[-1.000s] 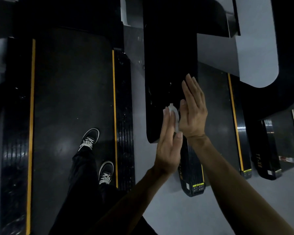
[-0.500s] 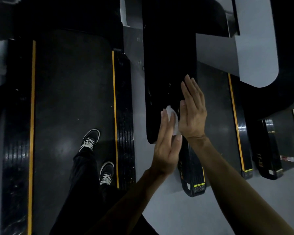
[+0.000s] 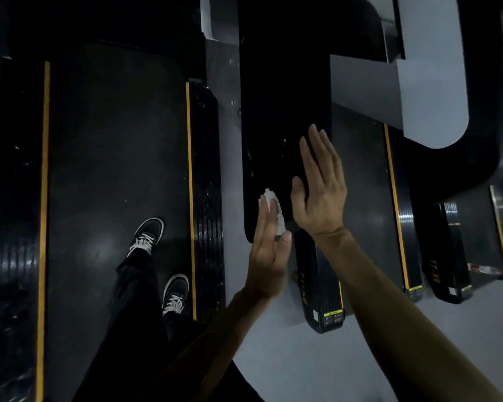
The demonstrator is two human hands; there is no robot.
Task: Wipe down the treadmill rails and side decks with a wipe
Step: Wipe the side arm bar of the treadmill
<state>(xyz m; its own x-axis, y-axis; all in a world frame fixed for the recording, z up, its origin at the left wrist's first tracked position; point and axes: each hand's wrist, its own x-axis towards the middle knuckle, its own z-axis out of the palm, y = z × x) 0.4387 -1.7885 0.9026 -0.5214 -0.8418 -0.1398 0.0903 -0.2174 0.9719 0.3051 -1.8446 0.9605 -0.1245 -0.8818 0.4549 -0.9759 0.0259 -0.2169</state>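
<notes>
Your L hand (image 3: 269, 250) is held edge-on w/ fingers straight, and the white wipe (image 3: 275, 210) lies crumpled against its palm side, poking out past the fingertips; thumb tip sits at the wipe's lower end. Grip there reads as flat fingers pressing the wipe, not a curl round it. Your R hand (image 3: 320, 190) is flat too, fingers straight and close together, palm facing the L hand, just beside the wipe; can't tell if it touches it. Both hands hover over the near end of the black rail (image 3: 276, 111), which runs up the frame betw. two treadmills. Below the rail's end you see the next machine's side deck (image 3: 321, 285), w/ a yellow label at its tip. On the L, your shoes (image 3: 148, 232) stand on the belt (image 3: 114, 155) of the first treadmill, yellow stripes down both edges. Grey floor (image 3: 288, 358) shows under your forearms.
</notes>
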